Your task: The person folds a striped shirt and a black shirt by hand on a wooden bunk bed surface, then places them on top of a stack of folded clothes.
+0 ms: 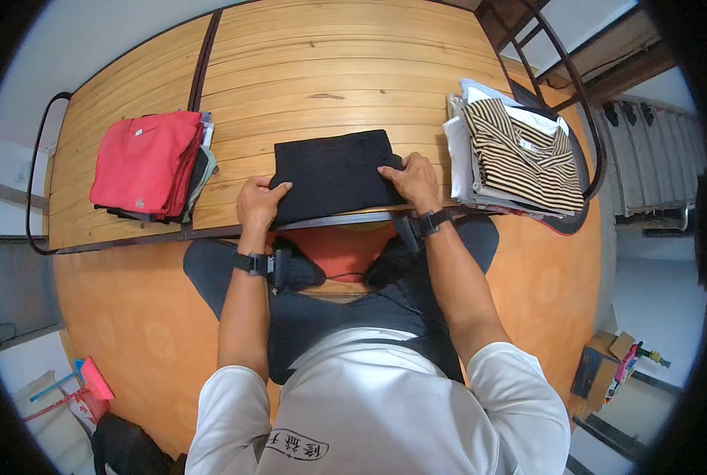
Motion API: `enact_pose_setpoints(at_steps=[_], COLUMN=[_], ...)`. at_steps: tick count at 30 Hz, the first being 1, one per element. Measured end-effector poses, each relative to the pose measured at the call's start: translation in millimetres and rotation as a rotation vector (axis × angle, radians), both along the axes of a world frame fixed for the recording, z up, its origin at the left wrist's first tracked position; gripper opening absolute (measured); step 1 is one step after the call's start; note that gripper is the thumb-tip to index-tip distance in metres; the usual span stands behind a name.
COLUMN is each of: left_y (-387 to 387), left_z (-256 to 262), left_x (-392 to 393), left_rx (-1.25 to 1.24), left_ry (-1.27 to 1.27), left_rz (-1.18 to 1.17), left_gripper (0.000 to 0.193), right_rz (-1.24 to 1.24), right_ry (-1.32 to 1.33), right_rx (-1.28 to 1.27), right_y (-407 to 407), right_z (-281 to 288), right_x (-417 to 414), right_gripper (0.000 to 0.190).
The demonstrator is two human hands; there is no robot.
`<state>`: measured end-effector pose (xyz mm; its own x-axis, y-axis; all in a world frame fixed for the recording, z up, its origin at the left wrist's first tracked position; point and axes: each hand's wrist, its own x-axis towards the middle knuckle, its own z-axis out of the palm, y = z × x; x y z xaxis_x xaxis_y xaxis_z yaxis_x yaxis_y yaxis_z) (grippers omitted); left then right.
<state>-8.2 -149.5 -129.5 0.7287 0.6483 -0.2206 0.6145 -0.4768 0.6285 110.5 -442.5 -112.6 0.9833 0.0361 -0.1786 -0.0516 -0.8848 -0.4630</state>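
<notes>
A folded black cloth garment (pixel 333 175) lies on the slatted wooden platform (pixel 330 71), at its near edge in front of me. My left hand (pixel 259 202) grips its left edge, thumb on top and fingers at the side or beneath. With thumb and fingers, my right hand (pixel 413 179) holds the right edge near a small bulging fold. To the left sits a stack of folded clothes with a red shirt (pixel 145 160) on top. On the right, a taller stack has a black-and-tan striped shirt (pixel 523 157) uppermost.
Dark metal rails (pixel 33 172) bound the platform's left end, and a metal ladder frame (pixel 567 59) stands at its right. A pink broom head (pixel 97 378) is at the lower left. An open cardboard box (pixel 600 368) stands at the lower right.
</notes>
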Motion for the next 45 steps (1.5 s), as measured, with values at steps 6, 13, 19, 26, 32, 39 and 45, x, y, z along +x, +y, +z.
enact_pose_setpoints(at_steps=[6,13,19,26,32,39,45], left_y=[0,7,14,-4,11,-8,-11], left_z=[-9,-60,-48,-17,-39,-30,-50], left_x=[12,21,13,22,18,23,24], left_rx=[-0.041,-0.217,-0.124,0.005,-0.122,-0.502,-0.056], left_ry=[-0.006,-0.372,-0.167,-0.052,-0.141,-0.237,-0.256], left_rz=[-0.085,-0.069,-0.162,-0.254,-0.141,-0.193,-0.206], left_gripper=[0.041,0.038,0.042,0.037,0.034,0.03,0.049], right_rz=[0.012,-0.071,-0.098,-0.079,0.051,0.023,-0.019], right_ry=[0.076,0.064,0.233,0.147,0.118,0.119,0.171], right_rx=[0.07,0.26,0.37,0.341,0.431,0.308,0.248], right_y=[12,9,14,4,3,-13,-19], right_z=[-15,-32,-20,-12,5,-3,-15], right_x=[9,14,14,11,16,22,15], right_gripper=[0.048,0.049,0.042,0.044,0.048,0.05,0.048])
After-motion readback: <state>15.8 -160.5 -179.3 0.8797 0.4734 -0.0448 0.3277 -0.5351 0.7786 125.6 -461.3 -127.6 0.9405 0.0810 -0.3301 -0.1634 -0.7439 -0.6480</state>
